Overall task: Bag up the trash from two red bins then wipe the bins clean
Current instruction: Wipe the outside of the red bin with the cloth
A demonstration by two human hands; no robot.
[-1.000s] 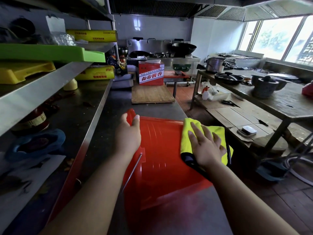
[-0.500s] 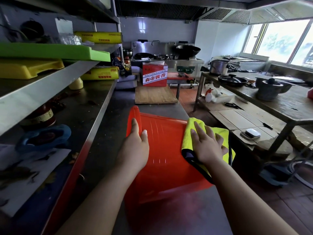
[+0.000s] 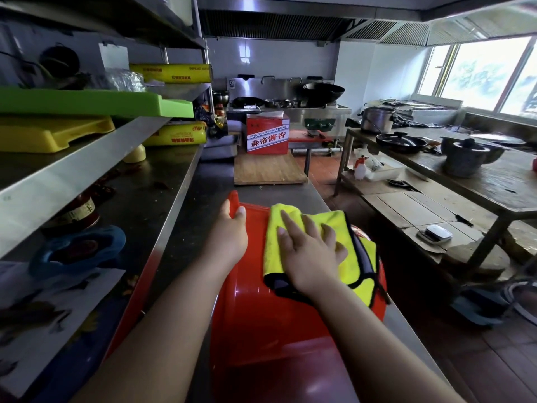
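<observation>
bin (image 3: 276, 321) at counter's (image 3: 276, 196) right edge, floor (image 3: 494, 359) beside

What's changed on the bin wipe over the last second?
The right hand slid the yellow cloth leftward across the red bin. The left hand lay flat on the bin's wall briefly and now holds its far rim again. The bin stays on the steel counter.

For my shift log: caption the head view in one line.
Right hand presses yellow cloth on red bin; left hand grips its rim.
</observation>
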